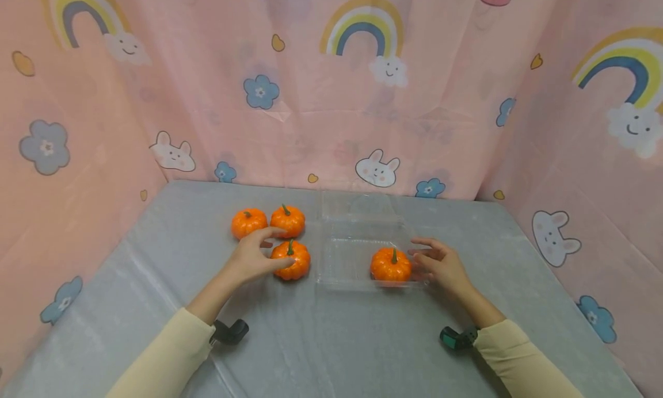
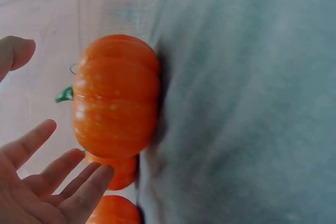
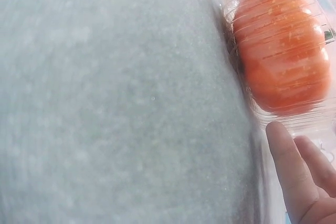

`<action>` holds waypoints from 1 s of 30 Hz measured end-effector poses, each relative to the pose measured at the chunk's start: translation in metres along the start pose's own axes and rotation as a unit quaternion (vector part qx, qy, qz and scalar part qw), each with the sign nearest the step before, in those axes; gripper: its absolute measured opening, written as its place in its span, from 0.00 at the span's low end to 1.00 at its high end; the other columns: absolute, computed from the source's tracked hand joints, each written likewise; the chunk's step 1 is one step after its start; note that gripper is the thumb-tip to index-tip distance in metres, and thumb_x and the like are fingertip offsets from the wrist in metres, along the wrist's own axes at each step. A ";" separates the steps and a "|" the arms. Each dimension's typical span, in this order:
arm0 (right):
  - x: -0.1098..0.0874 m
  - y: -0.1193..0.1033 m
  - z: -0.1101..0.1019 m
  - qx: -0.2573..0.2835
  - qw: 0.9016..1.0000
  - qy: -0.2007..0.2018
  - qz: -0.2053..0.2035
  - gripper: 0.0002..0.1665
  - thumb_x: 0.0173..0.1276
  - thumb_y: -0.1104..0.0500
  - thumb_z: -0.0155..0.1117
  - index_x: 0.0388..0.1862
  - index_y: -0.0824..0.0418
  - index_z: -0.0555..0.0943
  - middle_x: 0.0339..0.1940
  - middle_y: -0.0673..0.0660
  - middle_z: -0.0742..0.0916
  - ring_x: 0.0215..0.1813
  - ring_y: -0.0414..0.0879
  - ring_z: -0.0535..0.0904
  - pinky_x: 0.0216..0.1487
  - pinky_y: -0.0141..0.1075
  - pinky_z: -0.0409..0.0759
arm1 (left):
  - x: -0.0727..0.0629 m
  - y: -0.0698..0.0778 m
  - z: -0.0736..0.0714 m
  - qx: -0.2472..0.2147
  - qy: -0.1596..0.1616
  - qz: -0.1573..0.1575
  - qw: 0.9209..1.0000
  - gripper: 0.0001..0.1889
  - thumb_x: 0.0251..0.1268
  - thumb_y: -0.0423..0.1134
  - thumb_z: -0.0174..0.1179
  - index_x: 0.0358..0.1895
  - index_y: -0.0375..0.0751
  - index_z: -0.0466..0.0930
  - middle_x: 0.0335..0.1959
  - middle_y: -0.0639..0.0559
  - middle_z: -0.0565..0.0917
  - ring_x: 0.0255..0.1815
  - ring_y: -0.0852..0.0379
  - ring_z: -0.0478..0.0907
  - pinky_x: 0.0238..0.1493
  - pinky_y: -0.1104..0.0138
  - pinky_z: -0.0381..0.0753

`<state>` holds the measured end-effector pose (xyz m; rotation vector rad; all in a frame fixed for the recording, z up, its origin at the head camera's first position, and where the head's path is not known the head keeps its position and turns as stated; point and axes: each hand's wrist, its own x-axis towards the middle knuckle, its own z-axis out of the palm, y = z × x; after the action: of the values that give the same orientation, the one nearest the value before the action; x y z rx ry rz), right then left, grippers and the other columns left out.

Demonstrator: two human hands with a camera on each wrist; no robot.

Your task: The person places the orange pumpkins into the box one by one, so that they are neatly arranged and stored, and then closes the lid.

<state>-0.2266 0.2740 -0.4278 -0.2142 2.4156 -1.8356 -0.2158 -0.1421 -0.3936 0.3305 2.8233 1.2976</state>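
While the left hand [image 1: 254,259] spreads without gripping beside the front loose pumpkin [image 1: 298,261], between the clear box [image 1: 344,285] and the left edge of the table [image 1: 357,340], and the relaxed right hand [image 1: 441,266] flanks that box, an off-centre pinch might roll the pumpkin.

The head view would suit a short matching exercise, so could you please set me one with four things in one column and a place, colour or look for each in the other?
Things:
1. Left hand
2. Right hand
3. Box
4. Curtain

Descriptions:
A. By the lone pumpkin
B. Pink and patterned
C. By the group of three pumpkins
D. See-through

Right pairs: 1-C, 2-A, 3-D, 4-B
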 end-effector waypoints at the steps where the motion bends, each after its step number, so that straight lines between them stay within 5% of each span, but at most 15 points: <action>1: 0.000 0.000 0.000 0.001 1.000 0.000 -0.002 0.29 0.72 0.60 0.57 0.66 0.72 0.65 0.58 0.75 0.79 0.40 0.39 0.86 0.40 0.44 0.86 | 0.000 -0.001 0.001 -0.003 0.000 -0.006 1.000 0.34 0.49 0.54 0.71 0.61 0.48 0.74 0.62 0.51 0.77 0.58 0.43 0.77 0.55 0.50 0.79; 30: -0.001 -0.002 0.001 0.008 1.000 0.002 0.010 0.30 0.71 0.59 0.57 0.67 0.72 0.64 0.59 0.77 0.77 0.39 0.40 0.86 0.40 0.45 0.86 | 0.001 -0.018 0.011 -0.048 -0.015 -0.019 0.999 0.28 0.50 0.43 0.71 0.58 0.45 0.76 0.58 0.46 0.80 0.52 0.45 0.80 0.51 0.56 0.82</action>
<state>-0.2253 0.2731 -0.4262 -0.1852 2.3970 -1.8472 -0.2188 -0.1447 -0.4142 0.2881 2.7182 1.4019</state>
